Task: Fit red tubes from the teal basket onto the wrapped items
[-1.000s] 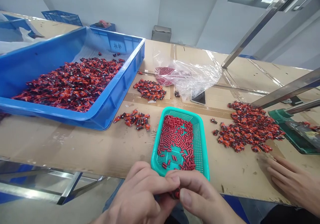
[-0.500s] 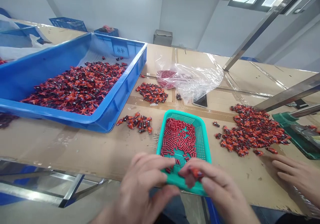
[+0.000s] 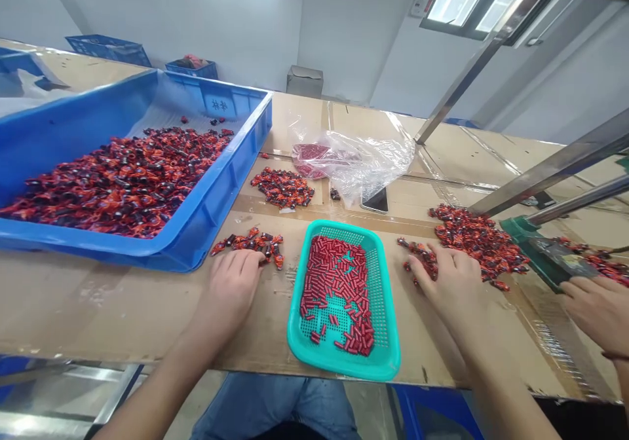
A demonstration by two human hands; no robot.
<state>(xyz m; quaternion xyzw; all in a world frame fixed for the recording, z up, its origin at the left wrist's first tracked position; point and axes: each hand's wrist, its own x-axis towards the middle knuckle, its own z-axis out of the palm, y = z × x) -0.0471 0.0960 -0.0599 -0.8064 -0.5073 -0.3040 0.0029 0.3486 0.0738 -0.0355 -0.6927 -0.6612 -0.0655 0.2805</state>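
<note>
My left hand is over the near edge of a small pile of red-and-black wired parts, left of the basket. Its fingers are bent and pressed together, with the tips hidden, so whatever they hold cannot be made out. On the other side, my right hand rests at the near left edge of a larger heap of the same parts, thumb apart from the fingers. Between my hands stands a green mesh basket with many short dark-red tubes in it.
A large blue crate full of similar parts stands at left. Behind the basket are another pile, a clear plastic bag and a phone. At right, a co-worker's hand is beside a green hand-press base and metal posts.
My hands were together in front of the basket around a red-and-black part. They have parted, left hand to the small pile, right hand to the heap. The co-worker's hand has moved to the press.
</note>
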